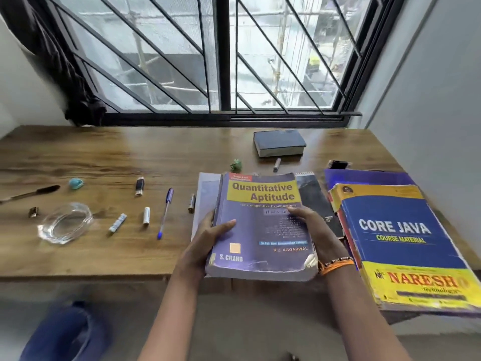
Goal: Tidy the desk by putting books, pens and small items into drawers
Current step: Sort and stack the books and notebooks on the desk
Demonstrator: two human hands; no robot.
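Note:
A thick purple book titled Quantitative Aptitude (263, 225) is lifted over the front edge of the wooden desk (104, 157). My left hand (205, 235) grips its left edge, thumb on the cover. My right hand (315, 230) grips its right edge. Under it lie a grey book (204, 194) and a black notebook (316, 201). To the right sits a Core Java book (400, 243) on a purple book (364, 177). A dark blue book (279, 142) lies near the window. A blue pen (165, 213) lies to the left.
Left of the books lie several batteries, among them a white one (146, 215), a glass ashtray (66, 222), a black pen (31, 193), a teal item (76, 183) and a green figure (236, 164). A marker (277, 164) and a black object (338, 164) lie further back. A blue object (65, 334) is below the desk.

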